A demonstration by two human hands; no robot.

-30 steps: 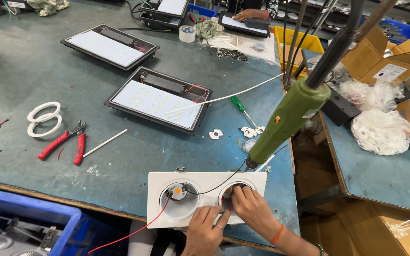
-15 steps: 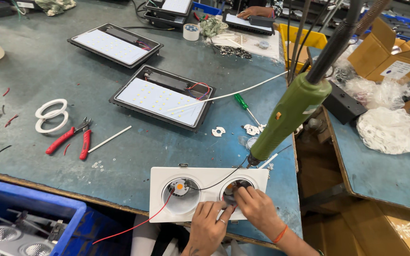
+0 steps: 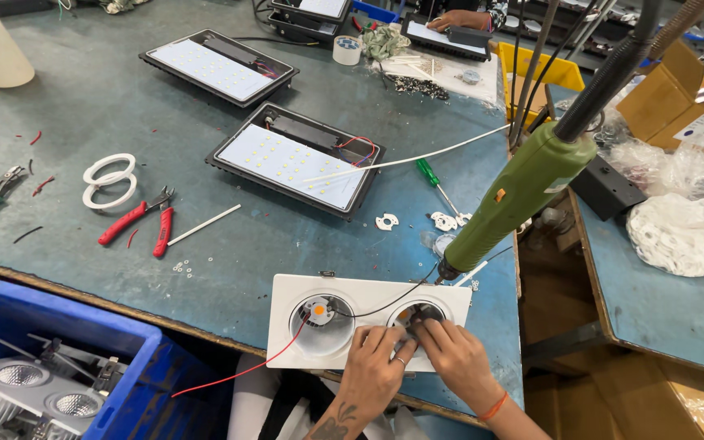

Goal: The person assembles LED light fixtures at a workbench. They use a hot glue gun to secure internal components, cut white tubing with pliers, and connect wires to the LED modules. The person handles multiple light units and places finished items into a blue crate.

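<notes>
Both hands at bottom centre over the right hole of a white twin downlight frame (image 3: pixel 368 305) on the desk (image 3: pixel 83 106) edge: left hand (image 3: pixel 372 371) and right hand (image 3: pixel 454 358) with fingertips pressed together, pinching something small. Pinched part hidden under fingers, cannot tell what. Hanging green screwdriver (image 3: pixel 519 195) cut off at top, its tip behind the frame edge.
</notes>
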